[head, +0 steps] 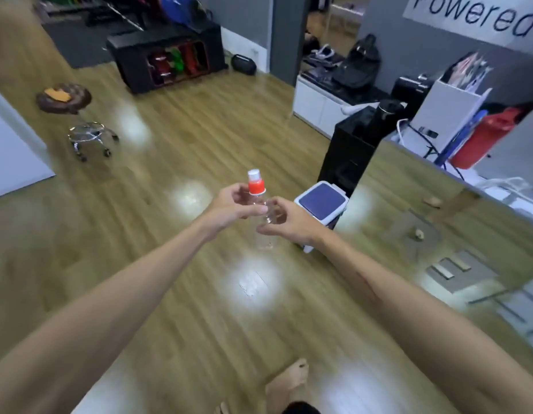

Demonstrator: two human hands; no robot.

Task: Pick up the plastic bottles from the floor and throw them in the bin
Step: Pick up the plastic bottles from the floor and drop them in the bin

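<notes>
While the clear plastic bottle (260, 204) is being held upright in the air in front of the person, its long axis is running nearly vertical, with the red collar and white cap (254, 181) pointing up and the base hanging down toward the floor (175, 294). The left hand (232, 206) is gripping it just below the collar, fingers and thumb curling round the neck. The right hand (284, 218) is closing on the lower body from the other side; the frame is smeared by motion there, so it appears to be pinching the bottle, though how firm that hold is cannot be told. So 2 grips are sharing 1 bottle, neither released.

The relation that matters is lying to the right: the bin (322, 204), white with a dark blue lid, is standing on the floor just beyond and beside the right hand, with its lid looking shut. The right hand is the nearer of the 2 to it, and the left is holding the bottle on the far side from the bin. My judgement is that the drop calls for the lid to be opened first, probably by the nearer right hand or a foot, while the left is carrying the bottle across and tipping it in.

A bare foot (289, 380) is showing at the bottom edge, and a black tower unit (349, 153) is standing behind the bin.
</notes>
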